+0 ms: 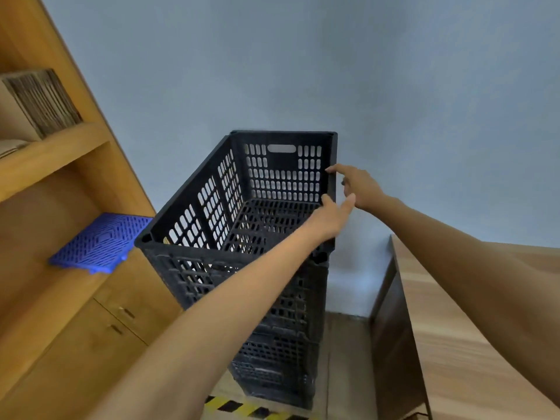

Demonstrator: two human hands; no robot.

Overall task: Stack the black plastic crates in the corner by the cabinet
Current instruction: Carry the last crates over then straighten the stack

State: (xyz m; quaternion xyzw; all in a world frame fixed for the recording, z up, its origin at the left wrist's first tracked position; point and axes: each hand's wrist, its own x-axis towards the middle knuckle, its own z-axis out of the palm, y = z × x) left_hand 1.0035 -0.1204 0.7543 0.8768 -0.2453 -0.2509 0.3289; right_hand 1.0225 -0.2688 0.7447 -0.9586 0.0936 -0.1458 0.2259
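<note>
Atop the stack — top crate, both hands seemingly touching.

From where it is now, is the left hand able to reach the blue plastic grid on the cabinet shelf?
Probably yes. The left hand rests at the right rim of the top crate, and the blue grid lies on the open cabinet shelf left of the stack, with nothing in front.

Both arms reach forward, left hand and right hand close together, fingers loosely extended.
</note>
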